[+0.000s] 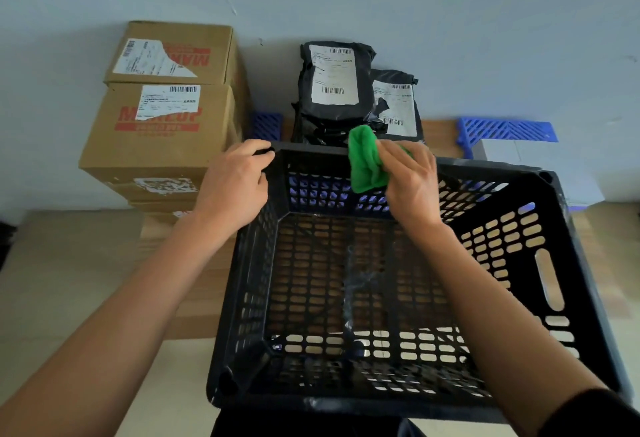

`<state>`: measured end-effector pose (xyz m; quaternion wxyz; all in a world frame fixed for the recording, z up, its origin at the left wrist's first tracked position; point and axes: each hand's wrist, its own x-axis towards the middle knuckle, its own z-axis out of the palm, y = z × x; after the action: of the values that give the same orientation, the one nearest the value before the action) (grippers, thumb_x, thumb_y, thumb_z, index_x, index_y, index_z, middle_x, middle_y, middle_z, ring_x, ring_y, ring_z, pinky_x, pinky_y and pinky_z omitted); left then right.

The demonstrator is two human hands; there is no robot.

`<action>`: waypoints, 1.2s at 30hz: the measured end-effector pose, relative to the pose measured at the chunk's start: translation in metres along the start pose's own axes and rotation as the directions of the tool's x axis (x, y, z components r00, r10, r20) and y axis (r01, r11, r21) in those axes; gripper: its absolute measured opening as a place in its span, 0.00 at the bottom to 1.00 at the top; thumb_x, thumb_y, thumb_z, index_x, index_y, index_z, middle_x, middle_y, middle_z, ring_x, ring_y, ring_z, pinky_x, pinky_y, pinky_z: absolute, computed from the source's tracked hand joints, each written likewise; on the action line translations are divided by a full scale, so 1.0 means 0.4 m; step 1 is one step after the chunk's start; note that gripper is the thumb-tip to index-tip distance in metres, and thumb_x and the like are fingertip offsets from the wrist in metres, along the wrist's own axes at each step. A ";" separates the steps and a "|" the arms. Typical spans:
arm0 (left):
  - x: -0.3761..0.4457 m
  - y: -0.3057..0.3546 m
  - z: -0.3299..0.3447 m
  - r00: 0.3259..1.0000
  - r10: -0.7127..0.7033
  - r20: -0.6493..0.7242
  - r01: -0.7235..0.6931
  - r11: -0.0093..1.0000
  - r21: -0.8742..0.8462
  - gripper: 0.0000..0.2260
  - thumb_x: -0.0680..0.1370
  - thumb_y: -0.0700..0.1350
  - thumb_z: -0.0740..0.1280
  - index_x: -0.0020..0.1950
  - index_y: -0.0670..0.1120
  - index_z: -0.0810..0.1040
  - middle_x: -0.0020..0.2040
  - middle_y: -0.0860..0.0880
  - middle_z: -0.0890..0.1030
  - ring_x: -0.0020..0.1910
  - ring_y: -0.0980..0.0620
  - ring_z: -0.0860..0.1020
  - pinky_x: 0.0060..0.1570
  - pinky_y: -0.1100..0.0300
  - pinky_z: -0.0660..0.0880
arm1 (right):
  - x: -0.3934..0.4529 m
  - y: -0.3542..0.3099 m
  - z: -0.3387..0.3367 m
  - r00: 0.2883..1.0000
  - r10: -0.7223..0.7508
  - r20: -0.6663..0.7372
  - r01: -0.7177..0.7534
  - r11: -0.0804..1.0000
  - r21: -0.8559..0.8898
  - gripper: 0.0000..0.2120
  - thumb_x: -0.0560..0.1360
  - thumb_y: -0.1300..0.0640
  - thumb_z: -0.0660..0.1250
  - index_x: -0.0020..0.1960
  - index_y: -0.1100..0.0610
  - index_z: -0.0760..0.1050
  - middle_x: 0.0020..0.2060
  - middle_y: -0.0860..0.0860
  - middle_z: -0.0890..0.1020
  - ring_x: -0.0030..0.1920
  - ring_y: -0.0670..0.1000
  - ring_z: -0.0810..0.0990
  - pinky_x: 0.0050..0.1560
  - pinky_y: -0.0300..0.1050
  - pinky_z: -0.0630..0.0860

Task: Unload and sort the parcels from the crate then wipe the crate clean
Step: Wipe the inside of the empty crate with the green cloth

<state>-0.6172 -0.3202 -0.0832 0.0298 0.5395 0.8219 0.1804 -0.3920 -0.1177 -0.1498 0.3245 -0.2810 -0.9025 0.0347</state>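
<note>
Pale flooring [69,280] lies under a black slotted crate [540,263] nearest the viewer, with no parcels in it. At its far rim, the left hand [232,187] curls its fingers over the corner, while the right hand [412,183] clutches a green cloth [363,162] against the far wall. Beyond, stacked cardboard boxes [162,124] stand left, black mailer bags [332,90] lean on the wall, and blue lattice pallets [505,131] lie beneath.
</note>
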 end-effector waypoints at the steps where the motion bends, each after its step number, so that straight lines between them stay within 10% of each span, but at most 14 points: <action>1: -0.001 0.003 0.000 1.000 -0.010 -0.002 0.010 1.000 -0.002 0.18 0.78 0.32 0.68 0.68 0.39 0.80 0.70 0.45 0.78 0.65 0.42 0.78 0.63 0.46 0.77 | -0.012 0.029 -0.012 1.000 0.017 -0.011 -0.017 1.000 -0.008 0.17 0.79 0.67 0.64 0.66 0.57 0.81 0.62 0.47 0.83 0.59 0.58 0.78 0.64 0.59 0.70; 20: -0.003 0.038 0.014 0.993 -0.096 -0.068 0.096 0.995 -0.002 0.18 0.74 0.29 0.67 0.63 0.38 0.83 0.65 0.43 0.81 0.59 0.38 0.81 0.58 0.47 0.78 | 0.088 -0.280 0.123 0.992 -0.042 0.120 0.025 0.990 0.138 0.20 0.77 0.62 0.68 0.68 0.54 0.79 0.65 0.48 0.82 0.62 0.58 0.77 0.63 0.55 0.67; 36: -0.007 0.065 0.009 0.984 -0.174 -0.029 0.174 0.985 -0.001 0.19 0.79 0.30 0.65 0.68 0.38 0.79 0.72 0.46 0.76 0.56 0.42 0.82 0.61 0.51 0.77 | -0.054 0.214 -0.144 0.976 0.197 0.094 -0.204 0.976 0.072 0.18 0.78 0.66 0.69 0.66 0.55 0.81 0.62 0.49 0.84 0.62 0.58 0.77 0.68 0.62 0.67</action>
<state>-0.5924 -0.3126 -0.0785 0.0333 0.4629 0.8664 0.1845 -0.3022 -0.0641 -0.1377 0.2912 -0.3556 -0.8805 0.1160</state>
